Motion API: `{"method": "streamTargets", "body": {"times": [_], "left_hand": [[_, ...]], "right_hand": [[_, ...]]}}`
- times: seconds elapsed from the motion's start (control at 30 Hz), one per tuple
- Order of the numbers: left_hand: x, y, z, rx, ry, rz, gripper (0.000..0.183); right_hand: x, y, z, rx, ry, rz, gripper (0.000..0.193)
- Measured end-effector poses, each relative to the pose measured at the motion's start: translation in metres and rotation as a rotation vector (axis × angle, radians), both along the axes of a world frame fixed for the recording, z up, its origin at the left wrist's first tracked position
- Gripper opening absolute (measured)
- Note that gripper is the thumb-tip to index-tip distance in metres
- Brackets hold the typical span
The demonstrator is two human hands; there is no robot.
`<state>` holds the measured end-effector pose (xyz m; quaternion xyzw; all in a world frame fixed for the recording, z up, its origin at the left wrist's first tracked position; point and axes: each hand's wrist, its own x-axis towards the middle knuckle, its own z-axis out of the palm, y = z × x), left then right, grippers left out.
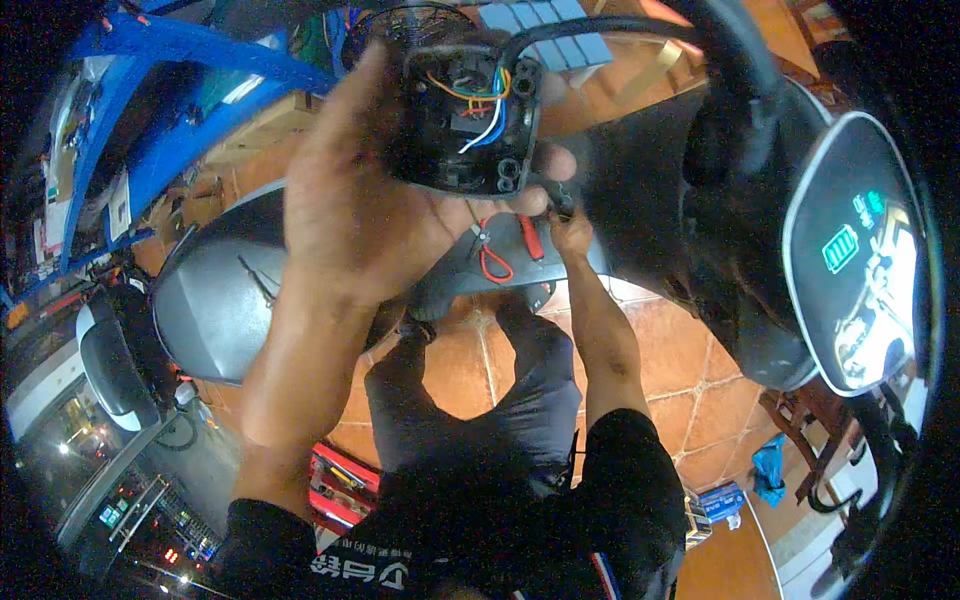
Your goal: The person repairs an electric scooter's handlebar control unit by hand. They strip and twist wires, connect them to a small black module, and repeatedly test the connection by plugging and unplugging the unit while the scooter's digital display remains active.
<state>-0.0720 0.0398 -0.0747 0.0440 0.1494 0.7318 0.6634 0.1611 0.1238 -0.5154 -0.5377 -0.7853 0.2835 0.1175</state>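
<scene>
Close up, my left hand is wrapped round an opened black plastic housing with its inside turned towards me. Loose orange, white and blue wires lie inside it, and a black cable runs from its top to the right. Lower and further off, my right hand has its fingers closed on a small dark object whose kind I cannot make out. Red-handled pliers and another red-handled tool rest on the scooter's grey footboard, left of my right hand.
The scooter's lit display stands close at the right. Its dark seat is at the left. A red tool case sits on the tiled floor near my left arm. Blue shelving rises at the far left.
</scene>
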Motion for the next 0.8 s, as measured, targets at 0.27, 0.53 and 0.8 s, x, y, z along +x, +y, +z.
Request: {"method": "streamTargets", "body": {"times": [0.27, 0.53, 0.8], "left_hand": [[0.024, -0.021, 0.016, -0.053, -0.060, 0.164, 0.056], [0.029, -0.023, 0.006, -0.089, -0.085, 0.179, 0.051], [0.028, -0.022, 0.026, -0.242, 0.052, 0.224, 0.050]], "right_hand": [[0.010, -0.048, 0.283, -0.321, 0.641, 0.146, 0.029], [0.004, -0.049, 0.468, -0.269, 0.893, 0.176, 0.038], [-0.057, -0.027, 0.524, 0.332, 0.666, 0.329, 0.035]]}}
